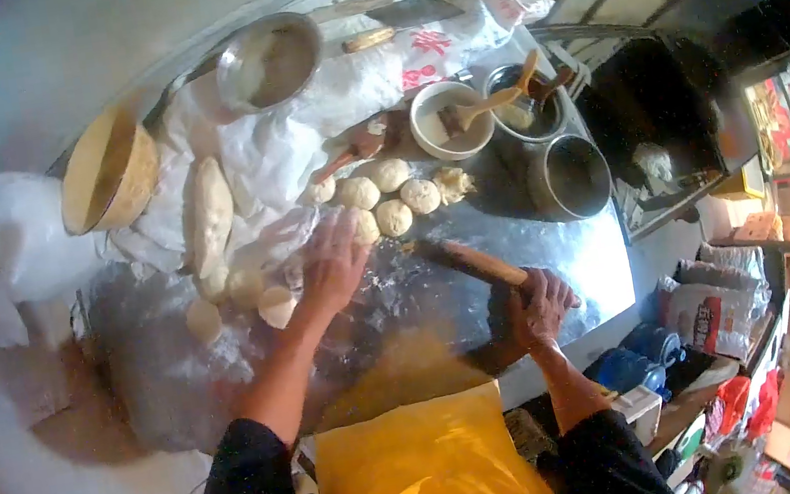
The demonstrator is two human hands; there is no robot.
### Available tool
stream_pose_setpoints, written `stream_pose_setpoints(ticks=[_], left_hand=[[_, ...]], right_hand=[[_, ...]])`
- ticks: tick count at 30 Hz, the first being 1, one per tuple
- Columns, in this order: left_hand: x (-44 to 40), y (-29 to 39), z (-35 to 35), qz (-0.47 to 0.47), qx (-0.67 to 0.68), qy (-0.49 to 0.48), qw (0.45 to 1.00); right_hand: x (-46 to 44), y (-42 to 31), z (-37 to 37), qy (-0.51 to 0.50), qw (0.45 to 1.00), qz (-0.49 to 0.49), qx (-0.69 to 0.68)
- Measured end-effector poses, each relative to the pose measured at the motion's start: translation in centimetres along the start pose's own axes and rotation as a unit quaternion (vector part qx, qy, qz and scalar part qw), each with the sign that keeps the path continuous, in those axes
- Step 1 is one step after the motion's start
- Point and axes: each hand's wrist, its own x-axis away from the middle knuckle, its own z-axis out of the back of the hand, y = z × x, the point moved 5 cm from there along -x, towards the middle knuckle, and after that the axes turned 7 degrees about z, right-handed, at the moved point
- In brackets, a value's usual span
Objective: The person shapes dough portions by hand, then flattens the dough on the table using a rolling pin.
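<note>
Several round dough balls (394,218) sit in a cluster on the floured metal table (405,316). My left hand (334,261) reaches to the left edge of this cluster, its fingers stretched out against a dough ball (365,227); its fingertips partly cover what they touch. My right hand (540,307) is closed around one end of a wooden rolling pin (483,263), which slants up and left over the table. Left of my left hand lie a long dough roll (211,217) and cut dough pieces (277,306), partly under clear plastic.
A metal bowl (270,62) and a tan basin (109,171) stand at the back and left. A white bowl (448,120) with a wooden spoon, a second bowl and an empty-looking pot (569,177) stand at the right back. Plastic bags lie behind.
</note>
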Motion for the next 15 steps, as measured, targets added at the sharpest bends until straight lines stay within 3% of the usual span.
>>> stream_pose_setpoints(ticks=[2, 5, 7, 10, 14, 15], left_hand=[[-1.0, 1.1, -3.6, -0.004, -0.033, -0.033, 0.999], [-1.1, 1.0, -4.0, -0.015, 0.027, 0.012, 0.999], [0.9, 0.0, -2.9, -0.038, 0.089, -0.019, 0.995], [8.0, -0.9, -1.4, -0.084, 0.043, 0.000, 0.996], [13.1, -0.6, -2.4, -0.001, -0.024, 0.026, 0.999], [13.0, -0.5, -3.3, -0.002, 0.016, 0.028, 0.999]], right_hand=[[-0.1, -0.1, 0.3, -0.002, 1.000, -0.006, 0.012], [-0.4, -0.9, 1.2, 0.009, 1.000, 0.028, 0.001], [-0.4, -1.1, 1.5, 0.004, 1.000, 0.017, 0.001], [-0.7, -1.0, 1.3, 0.007, 1.000, 0.016, -0.010], [-0.3, -0.8, 1.2, 0.024, 0.999, 0.027, -0.021], [-0.1, -0.8, 1.2, 0.024, 0.999, 0.038, -0.020]])
